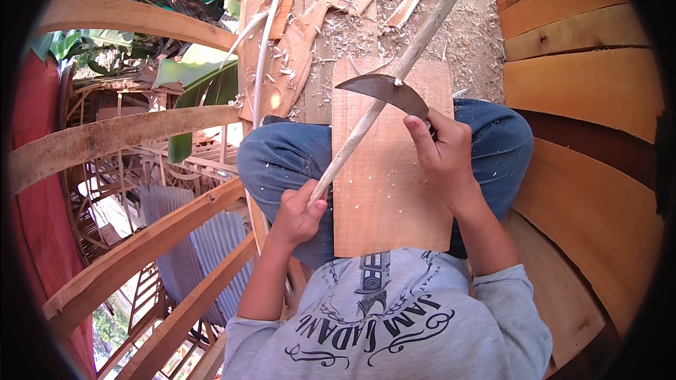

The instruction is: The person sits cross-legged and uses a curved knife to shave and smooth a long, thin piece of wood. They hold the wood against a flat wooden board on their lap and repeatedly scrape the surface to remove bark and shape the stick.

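Observation:
My left hand [298,212] is closed around the lower end of a pale wooden stick [360,127], which slants up and away to the right. In my right hand [445,148] is the handle of a sickle [386,90], mostly hidden by the fingers. Its dark curved blade lies across the stick at about mid-length, pointing left. A small pale curl of wood shows where blade and stick meet. Beneath them a rectangular wooden board [394,204] rests across my lap, with a few shavings on it.
Shavings litter the plank floor [473,35] ahead, along with loose wood strips [303,49] at the far left. A slatted wooden railing [134,134] runs along my left, with a drop beyond. A plank wall [577,91] stands close on my right.

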Available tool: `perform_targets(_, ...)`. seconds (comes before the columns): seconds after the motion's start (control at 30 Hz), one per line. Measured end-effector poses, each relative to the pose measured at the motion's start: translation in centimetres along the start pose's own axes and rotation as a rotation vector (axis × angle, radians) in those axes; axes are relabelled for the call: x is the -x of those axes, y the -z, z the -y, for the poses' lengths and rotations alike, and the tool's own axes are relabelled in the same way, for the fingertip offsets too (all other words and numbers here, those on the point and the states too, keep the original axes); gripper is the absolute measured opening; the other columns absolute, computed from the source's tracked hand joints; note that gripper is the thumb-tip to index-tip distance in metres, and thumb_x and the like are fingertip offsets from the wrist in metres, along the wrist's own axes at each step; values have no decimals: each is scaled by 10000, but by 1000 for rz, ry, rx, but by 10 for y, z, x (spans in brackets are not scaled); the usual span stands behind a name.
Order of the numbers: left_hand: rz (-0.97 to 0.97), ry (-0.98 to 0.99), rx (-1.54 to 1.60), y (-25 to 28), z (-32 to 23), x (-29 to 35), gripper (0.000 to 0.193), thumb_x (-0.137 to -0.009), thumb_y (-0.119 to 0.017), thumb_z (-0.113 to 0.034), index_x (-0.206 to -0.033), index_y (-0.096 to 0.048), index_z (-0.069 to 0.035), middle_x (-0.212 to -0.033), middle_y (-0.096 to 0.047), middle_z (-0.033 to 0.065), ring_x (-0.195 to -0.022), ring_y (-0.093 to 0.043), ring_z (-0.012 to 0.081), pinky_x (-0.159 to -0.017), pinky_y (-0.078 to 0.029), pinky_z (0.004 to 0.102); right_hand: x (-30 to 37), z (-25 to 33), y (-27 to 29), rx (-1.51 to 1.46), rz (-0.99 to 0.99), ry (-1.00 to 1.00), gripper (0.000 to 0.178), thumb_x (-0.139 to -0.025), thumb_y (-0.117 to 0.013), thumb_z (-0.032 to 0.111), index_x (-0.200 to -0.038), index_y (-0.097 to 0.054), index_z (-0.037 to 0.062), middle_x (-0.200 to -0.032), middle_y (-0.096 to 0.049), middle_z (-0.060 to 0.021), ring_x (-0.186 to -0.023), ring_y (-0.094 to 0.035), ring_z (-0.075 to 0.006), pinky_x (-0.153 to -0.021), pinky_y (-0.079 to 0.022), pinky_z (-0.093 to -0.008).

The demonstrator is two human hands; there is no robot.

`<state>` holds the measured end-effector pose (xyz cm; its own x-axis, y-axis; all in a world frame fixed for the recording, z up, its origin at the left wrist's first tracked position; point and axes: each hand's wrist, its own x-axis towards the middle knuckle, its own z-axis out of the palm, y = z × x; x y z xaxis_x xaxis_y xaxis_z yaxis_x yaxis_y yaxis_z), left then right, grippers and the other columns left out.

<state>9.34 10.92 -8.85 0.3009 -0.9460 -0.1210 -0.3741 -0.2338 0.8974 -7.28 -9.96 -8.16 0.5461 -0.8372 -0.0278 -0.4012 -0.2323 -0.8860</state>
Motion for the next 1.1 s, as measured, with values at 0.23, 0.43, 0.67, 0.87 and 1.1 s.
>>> perform_targets(0.23, 38, 9, 11, 4, 1, -1, 198, -807, -677, -150, -740, -531, -34, -507, -412, 38, -387, -433, 161, -425, -349, 284, 17, 13, 27, -648, 477, -267, 124, -890, -600, 120, -921, -547, 12, -593, -465, 30, -476, -379, -43, -446, -305, -237)
perform_targets(0.43, 50, 54, -4, 6, 3, 1, 238, -803, -665, -209, -715, -527, -37, -526, -413, 43, -415, -433, 158, -435, -345, 285, 15, -4, 31, -316, 766, -84, 150, -909, -589, 131, -1017, -564, 30, -608, -456, 23, -487, -384, -27, -467, -295, -201)
perform_targets(0.67, 54, 50, 10, 4, -7, -8, 195, -779, -683, -121, -706, -517, -46, -466, -364, 26, -372, -397, 124, -410, -329, 269, 15, -11, 33, -440, 651, -225, 133, -926, -583, 152, -893, -545, 30, -602, -473, 33, -459, -396, -38, -426, -317, -202)
perform_targets(0.87, 64, 97, 16, 5, -8, -8, 204, -775, -683, -115, -696, -506, -50, -460, -348, 17, -371, -391, 129, -411, -323, 273, -8, -20, 49, -891, 219, -357, 113, -926, -574, 131, -912, -544, 23, -611, -510, 22, -408, -397, -36, -385, -310, -210)
perform_targets(1.1, 52, 91, 32, 4, -6, -10, 195, -793, -672, -128, -705, -518, -47, -464, -359, 19, -375, -400, 141, -413, -328, 284, -8, -37, 35, -582, 200, -321, 134, -913, -567, 126, -896, -455, 53, -558, -454, 10, -384, -425, -65, -344, -320, -216)
